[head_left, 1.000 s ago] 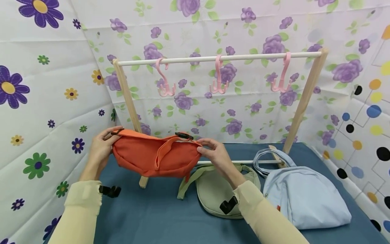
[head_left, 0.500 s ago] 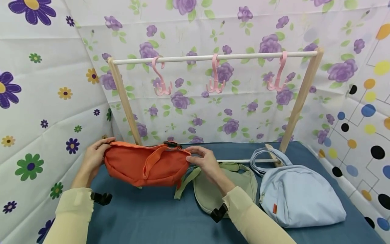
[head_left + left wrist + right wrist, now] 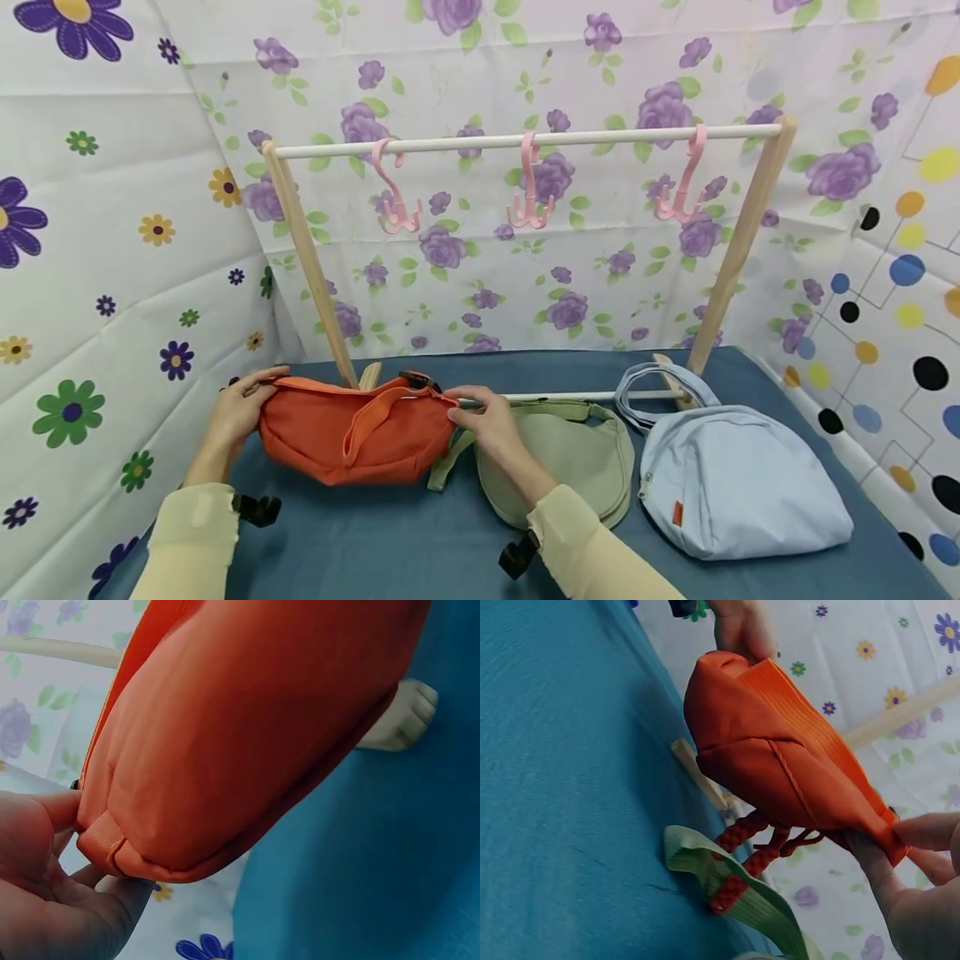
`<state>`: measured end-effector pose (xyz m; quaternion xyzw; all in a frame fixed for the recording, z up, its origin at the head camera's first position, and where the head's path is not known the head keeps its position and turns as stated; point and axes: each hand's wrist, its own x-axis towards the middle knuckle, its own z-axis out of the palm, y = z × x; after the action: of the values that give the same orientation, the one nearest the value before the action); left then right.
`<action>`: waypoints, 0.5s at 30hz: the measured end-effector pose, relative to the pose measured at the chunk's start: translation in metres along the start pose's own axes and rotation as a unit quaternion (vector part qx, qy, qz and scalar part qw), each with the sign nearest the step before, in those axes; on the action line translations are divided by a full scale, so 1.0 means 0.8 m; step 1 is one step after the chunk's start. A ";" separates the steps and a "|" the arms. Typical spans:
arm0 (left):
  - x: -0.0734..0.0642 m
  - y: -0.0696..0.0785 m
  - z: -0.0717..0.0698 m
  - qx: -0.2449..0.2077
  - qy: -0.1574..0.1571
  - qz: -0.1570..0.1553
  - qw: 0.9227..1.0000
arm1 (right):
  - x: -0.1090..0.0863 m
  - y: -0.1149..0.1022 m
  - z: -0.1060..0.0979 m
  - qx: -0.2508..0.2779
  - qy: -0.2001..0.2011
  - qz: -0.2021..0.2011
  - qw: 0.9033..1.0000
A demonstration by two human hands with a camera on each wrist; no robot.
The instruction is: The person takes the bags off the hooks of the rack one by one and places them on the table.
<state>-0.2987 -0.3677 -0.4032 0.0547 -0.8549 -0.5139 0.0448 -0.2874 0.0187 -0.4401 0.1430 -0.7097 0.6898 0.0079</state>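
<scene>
An orange waist bag [image 3: 352,433] with an orange strap and a black buckle [image 3: 418,380] is held level between both hands at the left, low over the blue table. My left hand [image 3: 238,415] pinches its left end at the strap. The right hand [image 3: 489,422] pinches the other end, thumb and fingers on either side of the fabric. In the right wrist view, a braided red cord [image 3: 750,859] dangles below the orange bag. Just beside the right hand lies a green bag [image 3: 555,458], partly covered by that hand and forearm.
A light blue bag [image 3: 742,483] lies on the blue table [image 3: 390,550] at the right. Behind stands a wooden rack with a white top rod [image 3: 585,139], from which three pink hooks [image 3: 529,187] hang. Patterned cloth walls enclose the back and sides.
Both hands have lowered the orange waist bag toward the table and moved it slightly left in the view. The green and light blue bags stay put.
</scene>
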 end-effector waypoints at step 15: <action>-0.001 -0.030 0.013 0.005 -0.036 -0.047 0.998 | -0.002 0.014 0.018 -0.157 0.001 -0.035 0.987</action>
<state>-0.2981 -0.3698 -0.4293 0.0765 -0.8552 -0.5125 -0.0106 -0.2858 0.0053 -0.4519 0.1642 -0.8040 0.5688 0.0551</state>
